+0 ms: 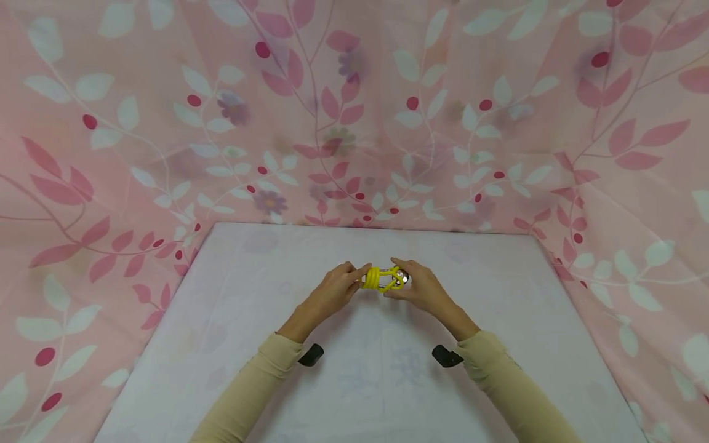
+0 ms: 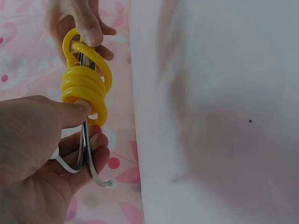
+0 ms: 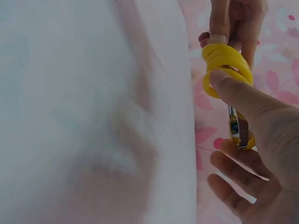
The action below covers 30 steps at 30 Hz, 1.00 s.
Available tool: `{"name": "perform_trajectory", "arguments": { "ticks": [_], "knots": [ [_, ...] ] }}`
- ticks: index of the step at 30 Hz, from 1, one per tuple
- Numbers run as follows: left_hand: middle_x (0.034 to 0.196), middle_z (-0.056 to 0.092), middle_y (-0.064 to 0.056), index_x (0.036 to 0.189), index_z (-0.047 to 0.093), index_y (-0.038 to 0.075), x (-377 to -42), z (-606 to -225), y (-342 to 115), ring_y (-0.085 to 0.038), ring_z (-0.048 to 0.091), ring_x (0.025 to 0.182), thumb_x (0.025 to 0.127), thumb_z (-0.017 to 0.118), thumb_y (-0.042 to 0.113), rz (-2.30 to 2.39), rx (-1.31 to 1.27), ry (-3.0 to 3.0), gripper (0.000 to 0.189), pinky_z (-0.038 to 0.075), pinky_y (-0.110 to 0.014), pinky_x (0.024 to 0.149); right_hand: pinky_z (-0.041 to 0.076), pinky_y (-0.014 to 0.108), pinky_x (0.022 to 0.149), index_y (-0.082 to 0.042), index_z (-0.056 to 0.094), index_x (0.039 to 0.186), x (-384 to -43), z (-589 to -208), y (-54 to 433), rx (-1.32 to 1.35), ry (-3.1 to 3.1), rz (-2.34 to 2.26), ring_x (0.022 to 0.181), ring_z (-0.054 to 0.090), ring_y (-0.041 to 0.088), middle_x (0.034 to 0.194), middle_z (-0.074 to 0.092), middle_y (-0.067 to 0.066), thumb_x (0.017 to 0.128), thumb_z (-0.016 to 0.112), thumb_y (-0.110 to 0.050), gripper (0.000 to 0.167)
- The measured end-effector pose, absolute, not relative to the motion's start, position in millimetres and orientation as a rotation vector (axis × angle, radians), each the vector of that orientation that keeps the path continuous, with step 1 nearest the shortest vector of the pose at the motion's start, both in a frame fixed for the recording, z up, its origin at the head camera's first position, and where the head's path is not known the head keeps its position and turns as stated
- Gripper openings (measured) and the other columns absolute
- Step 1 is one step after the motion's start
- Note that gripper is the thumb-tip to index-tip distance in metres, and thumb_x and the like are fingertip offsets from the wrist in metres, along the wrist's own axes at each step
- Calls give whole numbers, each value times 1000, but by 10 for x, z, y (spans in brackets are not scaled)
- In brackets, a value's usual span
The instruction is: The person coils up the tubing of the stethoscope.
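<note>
A yellow cord [image 1: 373, 278] is wound in several tight coils around shiny metal wire, held up over the table between both hands. My left hand [image 1: 334, 288] grips its left end. In the left wrist view the thumb presses the coils, while the fingers lie behind two bent metal prongs [image 2: 96, 172] with whitish tips. My right hand [image 1: 423, 286] holds the right end, where the cord forms looser loops beside a shiny metal part [image 3: 237, 128]. Its thumb lies on a yellow loop in the right wrist view, one fingertip touches the lower end, and the other fingers are loosely bent.
A white-covered table [image 1: 365, 394] lies under the hands. Pink leaf-patterned cloth [image 1: 354, 111] hangs behind it and along both sides. Dark devices [image 1: 312, 355] show at each wrist below the sleeves.
</note>
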<state>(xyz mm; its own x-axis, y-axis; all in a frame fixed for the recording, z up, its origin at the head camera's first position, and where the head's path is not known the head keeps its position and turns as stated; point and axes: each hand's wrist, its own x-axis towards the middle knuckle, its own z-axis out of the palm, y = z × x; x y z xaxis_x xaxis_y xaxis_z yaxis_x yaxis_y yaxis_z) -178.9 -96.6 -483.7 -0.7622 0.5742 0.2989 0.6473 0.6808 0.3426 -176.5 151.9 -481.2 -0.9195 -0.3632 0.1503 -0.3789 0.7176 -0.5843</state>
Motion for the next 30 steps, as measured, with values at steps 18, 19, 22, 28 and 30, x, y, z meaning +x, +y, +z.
{"name": "perform_trajectory", "arguments": {
  "ticks": [18, 19, 22, 28, 30],
  "knots": [
    [120, 69, -11, 122, 69, 4, -1962, -4770, -1117, -28, 60, 118, 87, 64, 4, -735, -942, -2703, 35, 40, -48, 111, 55, 41, 75, -12, 59, 125, -1833, -4920, 1594, 589, -2609, 1159, 95, 62, 20, 119, 65, 5, 69, 90, -20, 65],
    [116, 71, -10, 117, 72, 5, -1982, -4801, -1121, -27, 62, 114, 86, 64, 3, -697, -944, -2682, 32, 44, -46, 108, 55, 41, 77, -12, 59, 126, -1839, -4940, 1589, 586, -2621, 1145, 98, 62, 22, 120, 65, 5, 70, 90, -21, 64],
    [108, 73, -9, 110, 75, 7, -2038, -4911, -1121, -25, 65, 107, 86, 65, 1, -648, -931, -2654, 27, 50, -42, 100, 52, 44, 85, -13, 60, 127, -1860, -5008, 1566, 558, -2667, 1093, 106, 61, 27, 121, 62, 7, 71, 89, -25, 64],
    [101, 73, -9, 106, 76, 5, -2145, -5107, -1051, -24, 66, 98, 89, 65, 0, -639, -911, -2649, 21, 51, -41, 97, 52, 45, 87, -7, 58, 132, -1956, -5152, 1560, 508, -2764, 1095, 102, 60, 26, 117, 64, 12, 73, 88, -24, 68],
    [99, 73, -10, 106, 76, 3, -2181, -5142, -1025, -25, 65, 97, 89, 64, 0, -651, -901, -2658, 20, 48, -43, 101, 53, 45, 88, -5, 56, 135, -2003, -5205, 1571, 495, -2798, 1110, 104, 61, 28, 120, 64, 15, 74, 87, -22, 70]
  ]
}}
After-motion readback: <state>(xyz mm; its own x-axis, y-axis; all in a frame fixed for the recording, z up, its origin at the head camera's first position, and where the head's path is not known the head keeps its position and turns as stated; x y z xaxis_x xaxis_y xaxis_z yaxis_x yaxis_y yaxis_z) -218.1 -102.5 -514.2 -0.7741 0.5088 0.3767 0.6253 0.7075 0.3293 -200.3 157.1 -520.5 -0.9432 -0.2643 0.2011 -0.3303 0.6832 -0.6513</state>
